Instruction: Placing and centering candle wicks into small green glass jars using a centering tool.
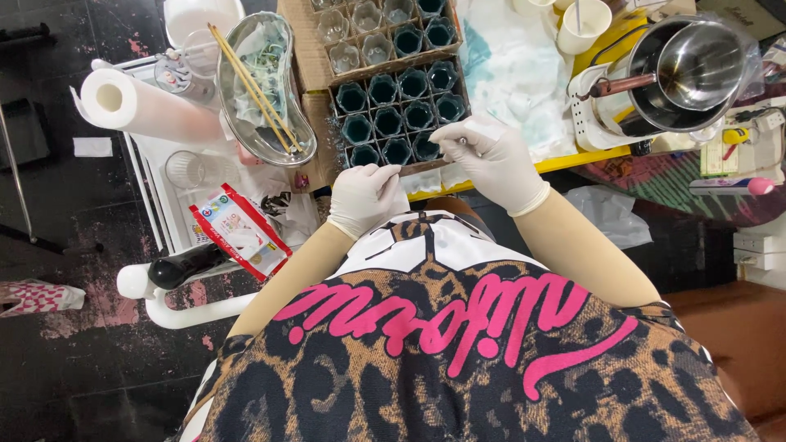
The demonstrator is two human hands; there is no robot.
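Crowded desk (573, 160) edge over dark floor (74, 360); left hand (364, 199) curled shut, right hand (491, 155) pinching a small, unclear item

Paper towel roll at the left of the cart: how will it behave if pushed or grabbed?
The paper towel roll lies on its side on the white cart, so a sideways push would probably roll it, perhaps off the edge. Its hollow core and soft paper suggest it is light and squashes under a firm grip. The loose end at its left may unwind if pulled.
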